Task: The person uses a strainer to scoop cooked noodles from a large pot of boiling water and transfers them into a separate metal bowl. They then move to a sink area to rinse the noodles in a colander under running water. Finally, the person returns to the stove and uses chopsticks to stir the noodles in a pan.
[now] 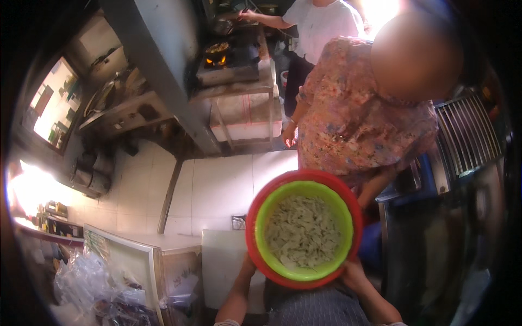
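Note:
A red basin [250, 220] is held in front of my body, with a lime-green basin [263, 206] nested inside it. Many small pale, greyish-white pieces of food [304, 231] fill the green basin; I cannot make out their exact kind. On the red basin's lower left side, my left hand [248, 265] grips it, its fingers mostly hidden beneath. My right hand [352, 273] grips the lower right rim, fingertips partly out of sight. Both basins stay about level.
A person in a flowered top [359, 108] stands just beyond the basin; another in white [326, 27] reaches toward a stove [228, 70] with a flame under a pan. A metal-framed cabinet [157, 250] and plastic bags [92, 282] are at left. At right stands a slatted rack [468, 136].

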Demonstrator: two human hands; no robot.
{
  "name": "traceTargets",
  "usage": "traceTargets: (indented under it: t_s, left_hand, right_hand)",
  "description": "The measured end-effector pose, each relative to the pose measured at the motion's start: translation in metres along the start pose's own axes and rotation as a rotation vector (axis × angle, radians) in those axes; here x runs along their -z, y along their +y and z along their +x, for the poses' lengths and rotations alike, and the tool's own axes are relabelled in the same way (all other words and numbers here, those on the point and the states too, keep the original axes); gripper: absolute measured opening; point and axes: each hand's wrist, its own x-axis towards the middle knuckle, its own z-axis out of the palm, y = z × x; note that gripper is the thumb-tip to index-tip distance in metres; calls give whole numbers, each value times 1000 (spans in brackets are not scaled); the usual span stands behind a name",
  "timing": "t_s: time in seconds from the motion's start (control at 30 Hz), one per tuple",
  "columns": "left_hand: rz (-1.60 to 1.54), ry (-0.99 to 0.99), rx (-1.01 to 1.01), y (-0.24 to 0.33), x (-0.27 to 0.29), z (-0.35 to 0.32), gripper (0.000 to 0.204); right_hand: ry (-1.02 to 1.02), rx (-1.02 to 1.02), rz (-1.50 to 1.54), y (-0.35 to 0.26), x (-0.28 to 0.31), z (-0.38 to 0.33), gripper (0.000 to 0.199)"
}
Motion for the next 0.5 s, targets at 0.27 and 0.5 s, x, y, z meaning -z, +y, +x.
traceTargets:
  t_s: [0.27,0.5]
  left_hand:
    - [-778,183,224,131,61,61,52]
    - [-729,412,42,174,82,86,41]
  right_hand:
    - [-107,-45,-213,-15,-71,103,42]
    - [-383,203,-662,-60,-181,191,46]
